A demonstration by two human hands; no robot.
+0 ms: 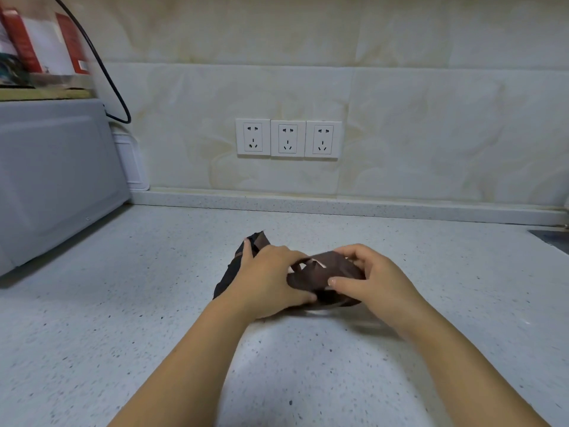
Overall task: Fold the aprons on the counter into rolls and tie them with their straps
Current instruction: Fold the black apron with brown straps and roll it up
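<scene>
A dark brown apron (311,280), bunched into a compact roll, lies on the speckled white counter (154,303) in the middle of the view. My left hand (268,282) presses down on the roll's left part, and a loose end of the fabric sticks out past its fingers toward the wall. My right hand (366,278) grips the roll's right end, thumb on the near side and fingers curled over the top. Between the two hands a brown strap loops across the roll. Both hands hide much of the fabric.
A grey microwave (52,180) stands at the left with a black cable (104,72) behind it and red-and-white boxes (46,44) on top. Three wall sockets (288,138) sit above the backsplash. A sink edge (551,238) shows at the far right.
</scene>
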